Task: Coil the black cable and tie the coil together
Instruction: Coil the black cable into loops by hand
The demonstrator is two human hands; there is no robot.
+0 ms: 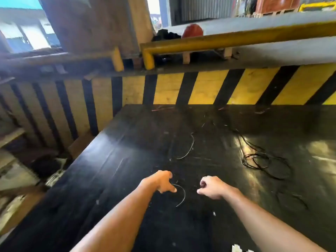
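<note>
Right hand [211, 187] is curled shut, apparently empty; the limp, light black cable [261, 160] lies loosely looped beyond it, graspable anywhere.

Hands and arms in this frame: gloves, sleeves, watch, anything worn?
Nothing worn that shows. The left hand and right hand are bare, no gloves, and no rings are visible on the fingers. Both forearms are bare down to the frame edge: no sleeves, watch or wristband in view.
</note>
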